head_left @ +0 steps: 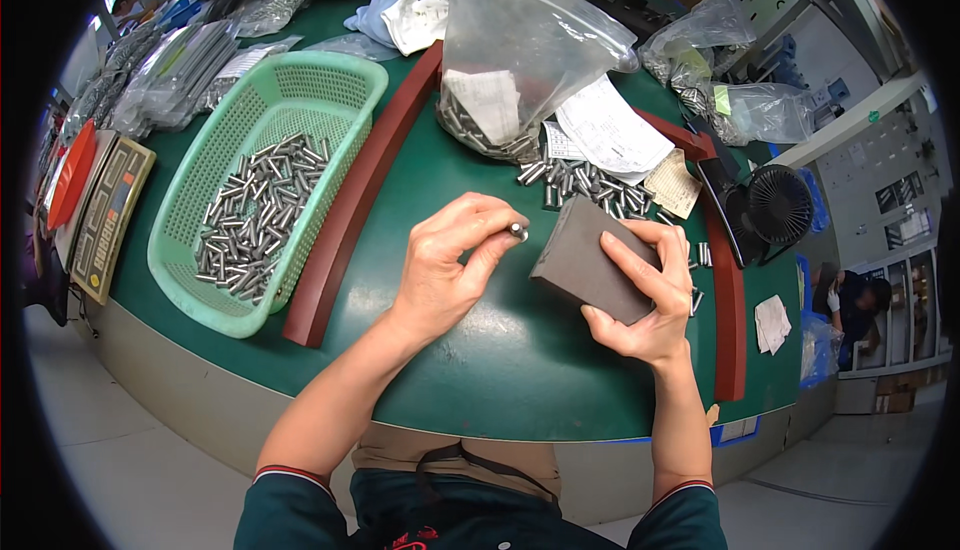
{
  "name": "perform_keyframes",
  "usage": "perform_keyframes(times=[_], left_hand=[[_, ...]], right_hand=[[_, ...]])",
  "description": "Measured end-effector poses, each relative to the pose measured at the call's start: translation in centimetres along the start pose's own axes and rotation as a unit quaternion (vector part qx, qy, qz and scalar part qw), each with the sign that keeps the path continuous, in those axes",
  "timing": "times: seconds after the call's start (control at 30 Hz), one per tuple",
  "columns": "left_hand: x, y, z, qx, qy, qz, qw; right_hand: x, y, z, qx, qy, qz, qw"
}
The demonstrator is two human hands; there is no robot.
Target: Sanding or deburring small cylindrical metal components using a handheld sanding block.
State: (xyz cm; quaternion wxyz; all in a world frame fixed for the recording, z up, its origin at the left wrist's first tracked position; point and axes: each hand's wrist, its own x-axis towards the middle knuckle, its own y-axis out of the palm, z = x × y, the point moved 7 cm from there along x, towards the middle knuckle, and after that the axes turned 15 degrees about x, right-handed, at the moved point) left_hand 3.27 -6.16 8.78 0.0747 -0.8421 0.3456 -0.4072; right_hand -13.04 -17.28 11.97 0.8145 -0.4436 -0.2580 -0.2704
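Between the thumb and fingers of my left hand point(445, 265) is a small shiny metal cylinder point(518, 232), its round end showing a dark centre. My right hand point(648, 295) grips a dark grey-brown rectangular block point(592, 258), fingers along one side and thumb along the near edge. A narrow gap separates the cylinder from the block. Behind the block lies a pile of similar metal cylinders point(600, 188) on the green table point(480, 375). To the left, a light green plastic basket point(165, 240) holds many more of these cylinders point(262, 215).
Dark red bars point(345, 240) frame the work area, one more point(722, 310) at right. A clear bag of parts point(530, 40) and paper sheets point(612, 130) sit at the back. A black fan point(778, 205) stands right. Beyond it, another person point(860, 300) is visible.
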Motion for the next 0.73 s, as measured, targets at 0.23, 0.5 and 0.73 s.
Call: perform_keyframes(times=[0.23, 0.5, 0.73], left_hand=[[-0.3, 0.4, -0.4, 0.008, -0.005, 0.008, 1.000], [-0.3, 0.5, -0.5, 0.030, 0.027, 0.008, 0.999], [-0.3, 0.6, -0.7, 0.034, 0.036, 0.010, 0.999]], right_hand=[[-0.3, 0.7, 0.5, 0.001, -0.023, 0.005, 1.000], [-0.2, 1.0, 0.6, 0.005, -0.019, 0.011, 1.000], [-0.3, 1.2, 0.7, 0.010, -0.019, 0.020, 1.000]])
